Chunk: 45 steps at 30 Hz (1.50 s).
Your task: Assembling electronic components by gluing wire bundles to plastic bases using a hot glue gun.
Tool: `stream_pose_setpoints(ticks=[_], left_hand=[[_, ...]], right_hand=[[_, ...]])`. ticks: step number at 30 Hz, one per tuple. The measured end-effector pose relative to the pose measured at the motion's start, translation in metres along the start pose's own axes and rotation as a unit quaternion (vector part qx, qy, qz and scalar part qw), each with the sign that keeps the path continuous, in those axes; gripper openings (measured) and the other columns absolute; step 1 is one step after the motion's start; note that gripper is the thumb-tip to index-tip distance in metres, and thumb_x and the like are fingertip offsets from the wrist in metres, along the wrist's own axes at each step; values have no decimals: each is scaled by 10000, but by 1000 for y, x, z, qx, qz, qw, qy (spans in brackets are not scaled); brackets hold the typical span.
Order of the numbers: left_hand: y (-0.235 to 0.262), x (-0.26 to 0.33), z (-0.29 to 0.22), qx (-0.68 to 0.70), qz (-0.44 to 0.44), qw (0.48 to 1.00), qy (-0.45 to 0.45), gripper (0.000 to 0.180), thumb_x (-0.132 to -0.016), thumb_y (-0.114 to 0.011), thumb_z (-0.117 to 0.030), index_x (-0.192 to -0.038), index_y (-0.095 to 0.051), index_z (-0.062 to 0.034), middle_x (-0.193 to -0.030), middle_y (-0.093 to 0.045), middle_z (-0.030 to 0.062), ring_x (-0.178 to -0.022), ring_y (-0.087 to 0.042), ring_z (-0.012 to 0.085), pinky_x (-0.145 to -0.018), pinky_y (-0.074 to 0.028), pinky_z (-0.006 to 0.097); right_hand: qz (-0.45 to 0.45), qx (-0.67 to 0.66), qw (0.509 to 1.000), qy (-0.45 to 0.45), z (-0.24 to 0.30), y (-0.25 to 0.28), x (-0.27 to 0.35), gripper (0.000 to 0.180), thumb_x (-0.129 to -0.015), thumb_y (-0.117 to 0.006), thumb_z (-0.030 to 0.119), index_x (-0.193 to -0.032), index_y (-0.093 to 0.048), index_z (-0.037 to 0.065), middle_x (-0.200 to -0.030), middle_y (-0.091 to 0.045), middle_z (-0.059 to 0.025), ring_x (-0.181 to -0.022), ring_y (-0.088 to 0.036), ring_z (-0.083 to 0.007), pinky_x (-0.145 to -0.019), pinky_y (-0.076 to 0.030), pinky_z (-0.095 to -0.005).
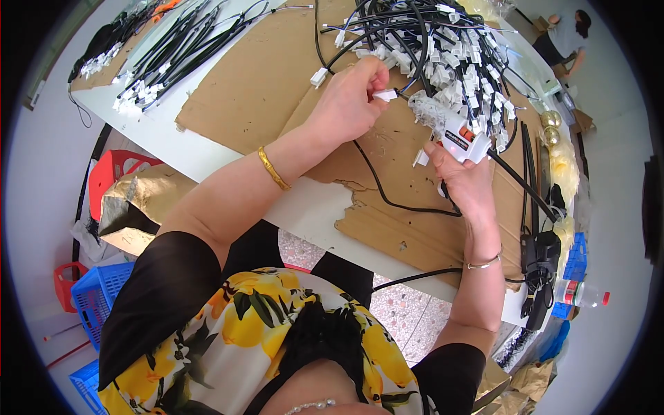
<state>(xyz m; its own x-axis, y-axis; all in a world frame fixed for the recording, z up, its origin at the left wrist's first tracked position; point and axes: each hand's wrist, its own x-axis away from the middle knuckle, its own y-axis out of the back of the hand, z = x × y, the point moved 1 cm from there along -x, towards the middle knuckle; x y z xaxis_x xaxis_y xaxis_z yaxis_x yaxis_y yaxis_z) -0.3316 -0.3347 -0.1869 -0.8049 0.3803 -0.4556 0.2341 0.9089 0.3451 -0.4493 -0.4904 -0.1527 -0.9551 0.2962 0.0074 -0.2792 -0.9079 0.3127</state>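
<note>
white table (315, 207), cardboard sheet (256, 83), cable bundles (429, 41)

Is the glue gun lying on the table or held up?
Held up: the right hand grips the glue gun, nozzle toward the white plug in the left hand.

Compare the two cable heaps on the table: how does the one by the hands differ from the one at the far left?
The cable pile by the hands is a loose tangle, looping every way; the far-left bundle lies in straighter, roughly parallel runs. The pile sits within reach of the left hand and right hand; the bundle lies apart from both. The pile rests partly on cardboard, the bundle mostly on bare table. Both are black cables with white connectors.
</note>
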Motion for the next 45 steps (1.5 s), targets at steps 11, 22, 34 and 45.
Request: stream_pose_setpoints(ticks=[11, 22, 34, 45], left_hand=[[-1, -1, 5, -2, -14, 1000, -15, 275, -674, -635, 48, -838, -435, -44, -716, -516, 43, -645, -524, 126, -591, -445, 256], [0, -1, 1, -24, -15, 1000, -6, 264, -664, -620, 28, -848, -443, -37, -762, -547, 126, -705, -560, 277, -628, -454, 359], [-2, -1, 0, -64, -43, 995, -60, 241, -672, -635, 41, -810, -455, -38, -730, -544, 53, -664, -555, 156, -628, -472, 271], [-2, -1, 3, -63, -40, 995, -70, 241, -682, -622, 31, -832, -448, -44, -732, -543, 79, -691, -557, 212, -626, -462, 317]], right_hand=[[-5, 22, 1000, 7, 0, 0, 1, 160, -749, -663, 140, -818, -562, 37, -661, -538, 25, -544, -462, -40, -471, -364, -191], [-5, 5, 1000, 2, 2, 0, 1, 149, -740, -659, 125, -810, -555, 44, -644, -528, 30, -532, -457, -42, -470, -361, -193], [-4, -44, 999, 15, -2, 4, -1, 126, -732, -659, 109, -782, -556, 58, -621, -521, 31, -499, -446, -43, -443, -351, -190], [9, -15, 1000, 14, 0, 5, -1, 171, -727, -677, 141, -807, -555, 52, -641, -529, 30, -527, -443, -39, -464, -356, -192]])
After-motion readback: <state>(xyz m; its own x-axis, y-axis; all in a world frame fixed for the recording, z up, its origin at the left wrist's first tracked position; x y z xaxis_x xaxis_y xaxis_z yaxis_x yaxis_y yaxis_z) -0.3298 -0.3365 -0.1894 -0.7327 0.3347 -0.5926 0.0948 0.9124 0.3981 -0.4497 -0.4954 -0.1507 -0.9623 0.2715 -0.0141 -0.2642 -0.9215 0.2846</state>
